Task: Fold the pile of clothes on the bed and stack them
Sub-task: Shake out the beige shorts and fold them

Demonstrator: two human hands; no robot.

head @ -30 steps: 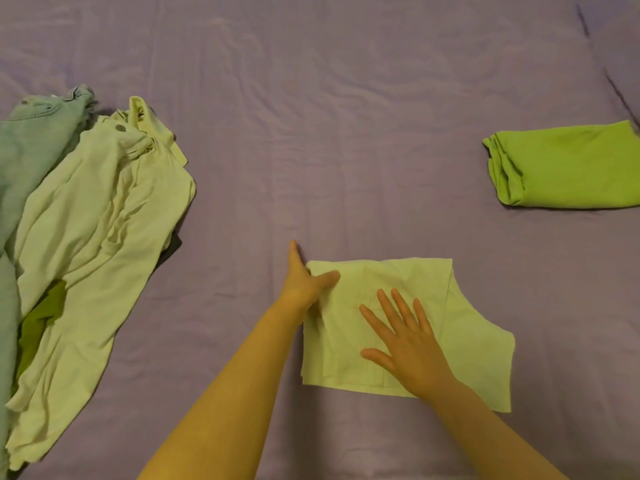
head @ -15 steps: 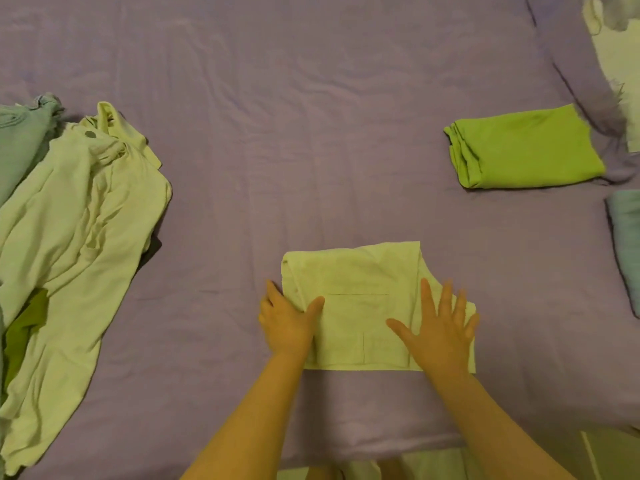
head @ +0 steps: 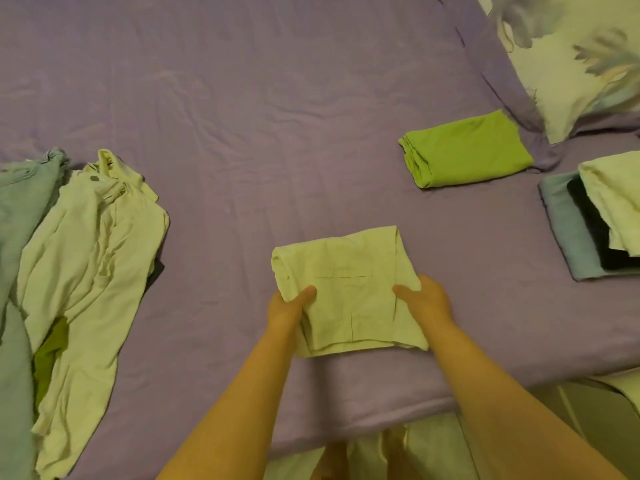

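Note:
A folded pale yellow garment [head: 346, 282] lies near the front edge of the purple bed [head: 242, 133]. My left hand [head: 287, 308] grips its left side, thumb on top and fingers under the cloth. My right hand [head: 427, 301] grips its right side the same way. An unfolded pile sits at the left: a pale yellow shirt [head: 90, 258], a blue-green garment [head: 20, 209] and a bit of bright green cloth [head: 48, 355]. A folded bright green garment [head: 467, 150] lies at the right. Farther right is a stack [head: 595, 220] of folded pieces.
A floral pillow [head: 575, 57] lies at the back right corner. The bed's front edge [head: 346, 431] runs just below my forearms, with pale cloth hanging beneath it. Wrinkled purple sheet fills the middle and the back.
Both hands went from lying flat on the pale yellow garment to gripping its two sides. The garment is folded smaller than before. The view shifted, revealing the stack and pillow at right.

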